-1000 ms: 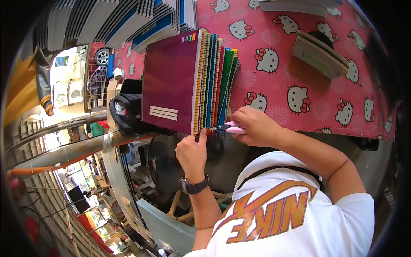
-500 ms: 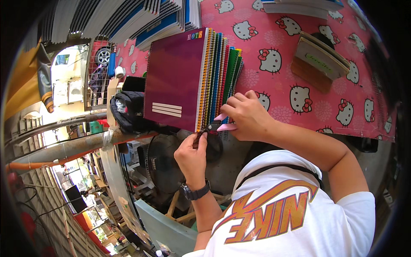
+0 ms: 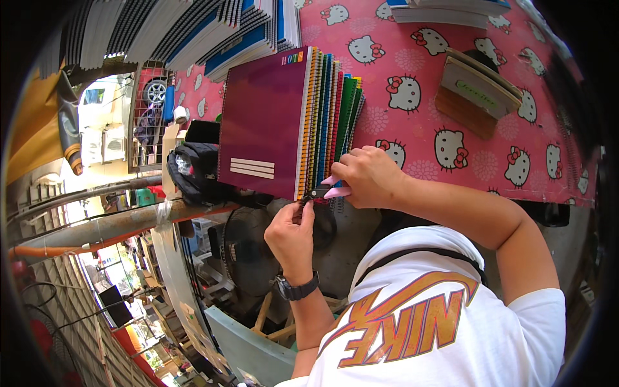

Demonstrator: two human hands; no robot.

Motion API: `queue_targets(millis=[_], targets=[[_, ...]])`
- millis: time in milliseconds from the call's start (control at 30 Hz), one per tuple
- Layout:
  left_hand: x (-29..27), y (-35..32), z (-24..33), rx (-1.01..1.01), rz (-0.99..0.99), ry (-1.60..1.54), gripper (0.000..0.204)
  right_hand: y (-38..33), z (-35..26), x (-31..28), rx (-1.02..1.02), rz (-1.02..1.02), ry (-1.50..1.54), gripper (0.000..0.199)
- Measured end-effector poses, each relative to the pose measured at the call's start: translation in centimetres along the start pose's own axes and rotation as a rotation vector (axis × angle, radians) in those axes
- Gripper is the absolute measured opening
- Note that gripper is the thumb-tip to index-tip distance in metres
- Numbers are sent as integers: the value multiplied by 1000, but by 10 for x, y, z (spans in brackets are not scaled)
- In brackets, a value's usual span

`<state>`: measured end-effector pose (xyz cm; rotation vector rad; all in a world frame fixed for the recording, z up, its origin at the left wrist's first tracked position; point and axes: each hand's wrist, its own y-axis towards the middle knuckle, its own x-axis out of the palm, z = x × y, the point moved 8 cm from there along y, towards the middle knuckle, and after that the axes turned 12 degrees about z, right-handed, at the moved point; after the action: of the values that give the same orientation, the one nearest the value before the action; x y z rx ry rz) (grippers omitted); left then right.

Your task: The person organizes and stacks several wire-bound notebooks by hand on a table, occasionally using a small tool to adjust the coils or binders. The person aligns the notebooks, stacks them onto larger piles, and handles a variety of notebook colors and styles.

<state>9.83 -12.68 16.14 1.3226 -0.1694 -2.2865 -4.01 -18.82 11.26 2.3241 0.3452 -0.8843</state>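
Note:
A stack of spiral-bound notebooks [image 3: 263, 122] with a purple cover on top lies at the table's near edge, its colourful wire coils fanned out along the right side. My right hand [image 3: 371, 177] is closed around the pink handles of a pair of pliers [image 3: 320, 192]. Their dark jaws point left, at the stack's lower right corner. Just below that corner, my left hand [image 3: 289, 235] pinches thumb and forefinger together beside the jaws. A small dark piece shows at its fingertips, too small to make out. A dark watch [image 3: 296, 287] is on my left wrist.
A pink table cover [image 3: 412, 116] with cartoon cat heads spreads beneath the notebooks. More spiral-bound books [image 3: 238, 48] are piled at the far left, and blue-edged books [image 3: 445, 13] at the back. A wooden block-like stand [image 3: 477, 93] sits at right. A black bag [image 3: 196, 171] is left of the stack.
The pliers' pink handles have come closer together as my right hand squeezes. My left hand stays at the corner, almost unmoved. The whole view has shifted slightly.

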Motion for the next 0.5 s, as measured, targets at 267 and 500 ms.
queue_targets(millis=[267, 500], targets=[[-1, -4, -12, -141, -22, -115, 19, -6, 17, 10, 211, -147, 232, 28], [1, -8, -11, -69, 47, -120, 18, -9, 9, -11, 21, 113, -73, 35]])
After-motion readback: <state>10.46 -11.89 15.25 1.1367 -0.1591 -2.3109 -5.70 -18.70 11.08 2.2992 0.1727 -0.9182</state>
